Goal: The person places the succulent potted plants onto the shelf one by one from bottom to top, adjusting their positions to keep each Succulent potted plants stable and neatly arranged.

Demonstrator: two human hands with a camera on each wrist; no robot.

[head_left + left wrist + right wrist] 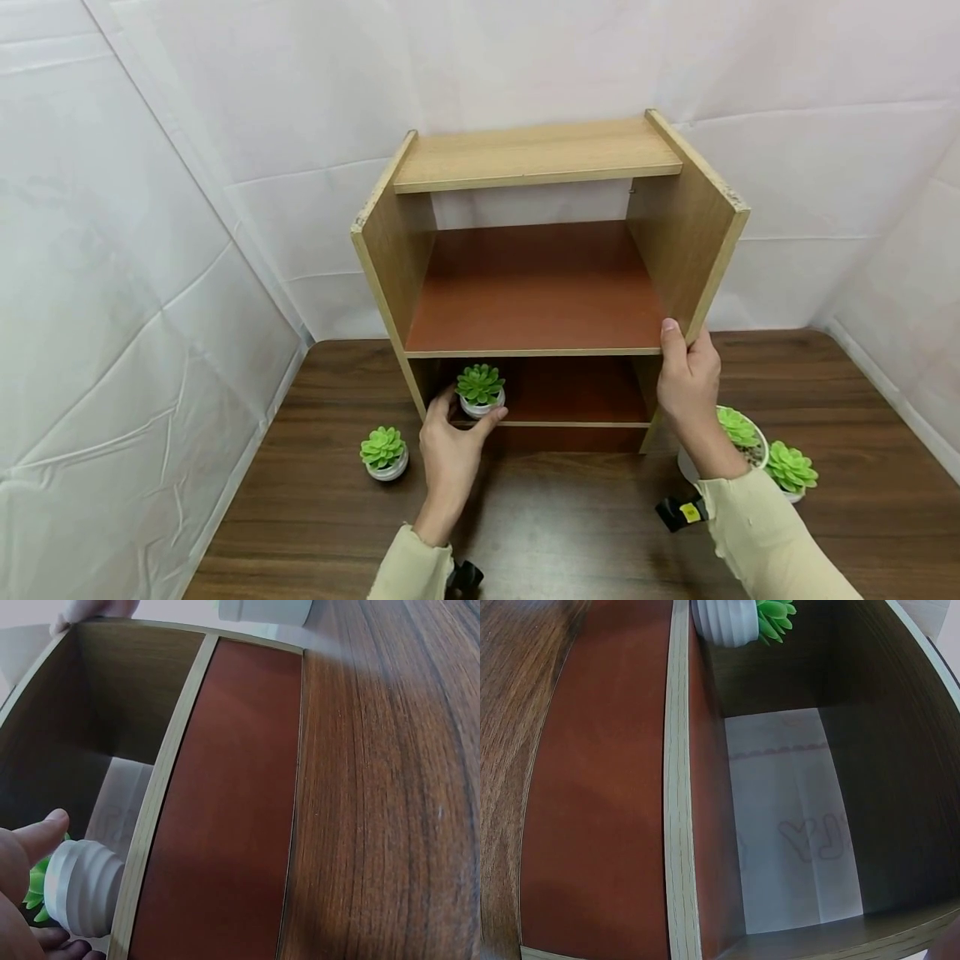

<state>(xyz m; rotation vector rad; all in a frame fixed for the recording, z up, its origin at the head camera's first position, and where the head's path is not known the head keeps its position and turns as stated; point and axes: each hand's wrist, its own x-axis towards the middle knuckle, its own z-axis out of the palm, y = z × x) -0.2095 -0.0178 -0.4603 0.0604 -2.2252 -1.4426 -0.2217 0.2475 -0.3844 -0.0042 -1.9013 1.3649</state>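
Observation:
A small artificial succulent in a white ribbed pot (480, 392) stands at the left front of the lower compartment of a wooden shelf unit (540, 329). My left hand (452, 454) is around this pot, fingers on its left and thumb by its front right. In the left wrist view the thumb (46, 832) extends past the white pot (86, 889), with a small gap showing. My right hand (688, 375) grips the shelf unit's right side panel, thumb toward the inside, fingers partly hidden behind the edge. The right wrist view shows the pot (726, 621) at the shelf's front edge.
Another small potted succulent (384, 454) stands on the dark wooden table (300, 533), left of the shelf unit. Near the right forearm are a larger white pot with a succulent (738, 429) and a smaller one (791, 468). White cloth walls (817, 167) surround the table.

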